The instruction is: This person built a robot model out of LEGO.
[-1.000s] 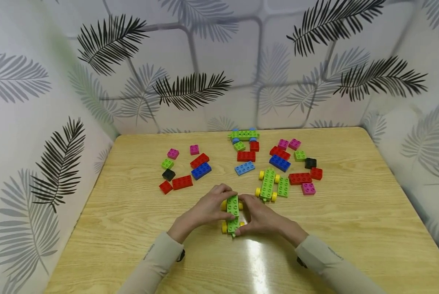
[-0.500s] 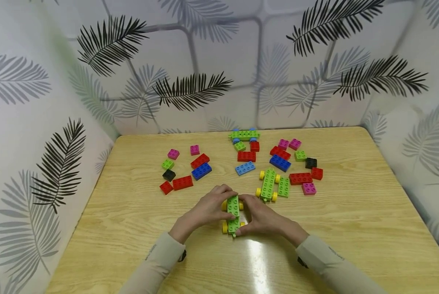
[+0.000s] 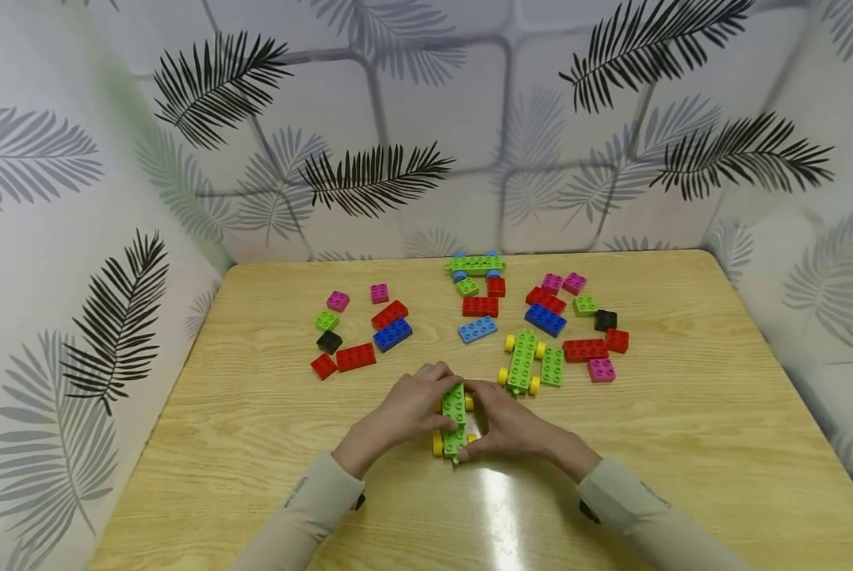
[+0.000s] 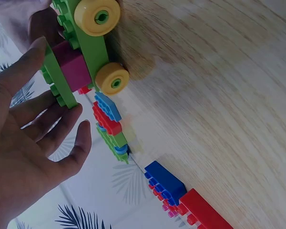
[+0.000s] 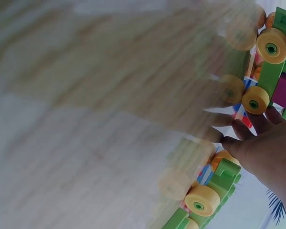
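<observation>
A green toy car base point(image 3: 455, 450) with yellow wheels stands on the table between both hands. A magenta brick point(image 4: 72, 66) sits on the base, with a green studded plate point(image 4: 57, 78) on top of it. My left hand point(image 3: 414, 406) pinches this plate, thumb at its near end and fingers at its far end. My right hand point(image 3: 506, 422) holds the car base from the right, thumb by its front end and index finger at the far end. In the right wrist view its other fingers lie beside a yellow wheel point(image 5: 255, 100).
To the right stand a second car base point(image 3: 522, 361) with yellow wheels and a green plate point(image 3: 552, 366). Behind are a light blue plate point(image 3: 477, 329) and a blue-wheeled base point(image 3: 476, 266). Several loose bricks lie left, around a blue brick point(image 3: 393, 335), and right, around a red brick point(image 3: 585, 350).
</observation>
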Motion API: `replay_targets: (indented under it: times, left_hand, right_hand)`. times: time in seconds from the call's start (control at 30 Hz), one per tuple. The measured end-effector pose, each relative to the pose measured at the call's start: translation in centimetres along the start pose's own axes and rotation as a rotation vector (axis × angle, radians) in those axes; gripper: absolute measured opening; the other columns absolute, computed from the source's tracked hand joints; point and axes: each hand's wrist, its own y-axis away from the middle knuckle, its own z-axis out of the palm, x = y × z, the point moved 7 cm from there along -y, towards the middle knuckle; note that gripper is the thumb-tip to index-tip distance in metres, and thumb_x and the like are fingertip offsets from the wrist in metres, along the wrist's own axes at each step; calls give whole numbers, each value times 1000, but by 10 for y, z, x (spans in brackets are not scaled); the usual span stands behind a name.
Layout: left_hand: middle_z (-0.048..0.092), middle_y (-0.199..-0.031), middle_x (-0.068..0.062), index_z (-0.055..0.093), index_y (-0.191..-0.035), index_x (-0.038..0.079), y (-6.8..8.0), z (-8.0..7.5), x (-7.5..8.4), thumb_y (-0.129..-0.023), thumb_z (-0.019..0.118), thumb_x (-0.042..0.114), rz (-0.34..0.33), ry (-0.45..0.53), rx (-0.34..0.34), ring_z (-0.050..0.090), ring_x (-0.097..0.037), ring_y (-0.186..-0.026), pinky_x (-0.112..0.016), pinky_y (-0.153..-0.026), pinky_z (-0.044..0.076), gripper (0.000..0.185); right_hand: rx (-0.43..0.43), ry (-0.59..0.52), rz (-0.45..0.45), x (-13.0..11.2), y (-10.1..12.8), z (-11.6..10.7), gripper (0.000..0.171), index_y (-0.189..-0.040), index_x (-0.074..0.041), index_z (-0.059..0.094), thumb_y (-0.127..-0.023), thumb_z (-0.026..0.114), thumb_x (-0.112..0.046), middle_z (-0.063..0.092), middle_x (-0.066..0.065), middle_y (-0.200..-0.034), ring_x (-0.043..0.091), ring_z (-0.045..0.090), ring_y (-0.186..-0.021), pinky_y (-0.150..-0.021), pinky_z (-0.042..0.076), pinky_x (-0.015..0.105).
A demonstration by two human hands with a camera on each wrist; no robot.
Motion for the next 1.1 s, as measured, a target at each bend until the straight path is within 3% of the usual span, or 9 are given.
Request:
replay_targets:
  times: [0.23, 0.47, 0.73, 1.1]
  left_hand:
    - [52, -115, -2, 57, -132, 7, 1, 1, 1, -82, 78, 32, -18, 46, -25, 48, -17, -103, -33, -80, 46, 60]
    - [52, -118, -3, 57, -131, 6, -1, 2, 0, -80, 79, 31, -4, 94, -21, 48, -18, -107, -33, -89, 46, 60]
    - [52, -123, -5, 55, -132, 6, -3, 5, -9, -79, 81, 26, -44, 186, -24, 47, -20, -113, -33, -97, 44, 63]
    - [50, -130, -5, 50, -140, 7, 1, 7, -17, -87, 73, 31, -63, 315, -12, 46, -21, -120, -37, -101, 42, 63]
  right_hand:
    - [-6, 1, 37, 2, 1, 5, 104, -148, -5, 30, -70, 81, -53, 36, 17, -148, 34, 33, -136, -109, 29, 52]
    - [-2, 6, 75, 5, 2, 4, 97, -141, -6, 37, -69, 82, -53, 42, 14, -142, 30, 37, -133, -108, 32, 48]
    - [5, -9, 43, 5, -2, 4, 90, -137, -6, 41, -70, 81, -52, 44, 13, -138, 29, 39, -130, -107, 33, 48]
    - [2, -2, 67, 6, 0, 2, 91, -139, -10, 40, -70, 80, -54, 42, 11, -141, 28, 37, -133, -108, 32, 47]
